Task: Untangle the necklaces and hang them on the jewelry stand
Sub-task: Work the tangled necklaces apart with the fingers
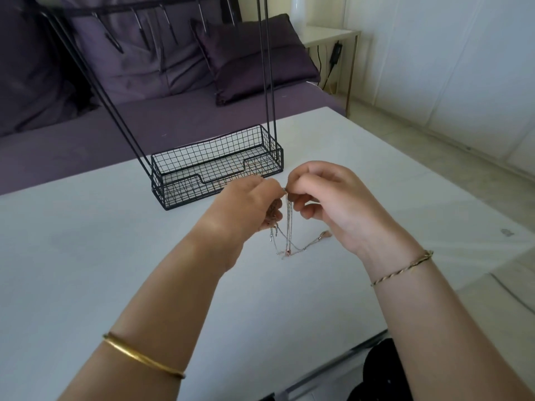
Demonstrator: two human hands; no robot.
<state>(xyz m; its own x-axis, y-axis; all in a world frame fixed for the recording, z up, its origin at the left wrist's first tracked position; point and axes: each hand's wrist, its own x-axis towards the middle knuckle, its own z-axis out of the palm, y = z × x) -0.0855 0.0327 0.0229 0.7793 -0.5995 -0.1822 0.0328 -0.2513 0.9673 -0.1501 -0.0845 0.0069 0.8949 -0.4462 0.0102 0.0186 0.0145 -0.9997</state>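
**Knot still in hand, nothing on the stand yet**

The tangled necklaces hang as a thin cluster of silvery and rose-toned chains between the two hands, held up over the white table. Their lowest loops and a small pendant reach down to the tabletop or just above it; I cannot tell whether they touch.

The left hand pinches the chains at the top and also holds a bunched wad of chain in its curled fingers. The right hand pinches the same strands just beside it, fingertips nearly meeting those of the left.

Just behind the hands stands the black wire jewelry stand, with a mesh basket base and tall rods rising to a hook bar near the top edge of the view. No chain shows on it.

The untangling looks to be at an early stage.

- **Tightening the knot:** pulling the two pinches apart would cinch it, and chains this fine could kink or snap.
- **Losing the wad:** if it slips from the left palm, it would drop onto the loose loops and snarl them again.
- **A snagged pendant:** dragged through a crossing, it could lock two strands together.
- **Catching the stand:** the base sits close, so a trailing end could hook on the mesh.
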